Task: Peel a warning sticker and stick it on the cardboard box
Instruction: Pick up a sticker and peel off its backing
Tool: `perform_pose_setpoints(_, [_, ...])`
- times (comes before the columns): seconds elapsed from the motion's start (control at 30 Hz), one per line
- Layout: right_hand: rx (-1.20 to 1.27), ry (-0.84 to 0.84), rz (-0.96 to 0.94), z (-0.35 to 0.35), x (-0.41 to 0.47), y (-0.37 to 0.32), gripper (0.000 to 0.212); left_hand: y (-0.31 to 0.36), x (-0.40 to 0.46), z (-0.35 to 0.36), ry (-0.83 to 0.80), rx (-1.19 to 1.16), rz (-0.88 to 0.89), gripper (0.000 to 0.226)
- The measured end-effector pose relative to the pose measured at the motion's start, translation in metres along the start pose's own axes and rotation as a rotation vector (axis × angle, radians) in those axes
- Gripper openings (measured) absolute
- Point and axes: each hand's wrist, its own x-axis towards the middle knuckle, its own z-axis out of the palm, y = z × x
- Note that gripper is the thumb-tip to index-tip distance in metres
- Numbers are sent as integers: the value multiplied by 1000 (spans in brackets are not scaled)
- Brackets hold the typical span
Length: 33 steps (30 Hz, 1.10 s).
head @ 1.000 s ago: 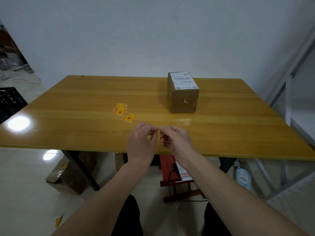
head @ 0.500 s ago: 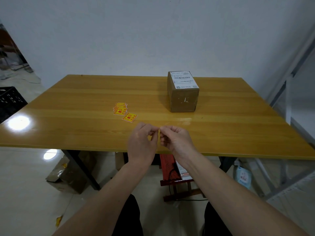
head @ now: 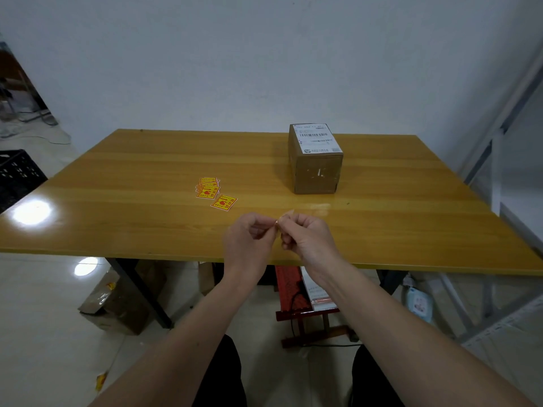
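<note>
A brown cardboard box [head: 316,174] with a white shipping label on top stands at the back right of the wooden table [head: 117,207]. A small pile of yellow-and-red warning stickers [head: 208,187] lies left of the box, with one single sticker [head: 224,202] just in front of the pile. Near the table's front edge my left hand [head: 249,239] and my right hand [head: 307,235] meet fingertip to fingertip, both pinching one small warning sticker [head: 286,215] seen edge-on. A pale corner of it sticks up above the fingers.
A black crate [head: 16,174] stands off the table's left edge. Under the table are a brown parcel [head: 114,301], a red stool [head: 302,306] and some packets. A grey metal rack [head: 496,160] rises at the right.
Both hands stay close together near the table's front edge. The pale corner of the pinched sticker now shows a little higher above the fingertips.
</note>
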Motion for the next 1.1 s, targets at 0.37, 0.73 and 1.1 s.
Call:
perform_pose_setpoints(0.37, [-158,-45,-77,-9,1,-1,22,1,1,-6,-112,-146,-34,10])
perform_pose_setpoints(0.73, [-223,-58,-85,-11,3,1,17,3,5,-5,-134,-105,-135,22])
perform_pose_setpoints(1.1, [-227,-43,-76,-11,2,1,18,5,4,-6,-92,-149,-196,21])
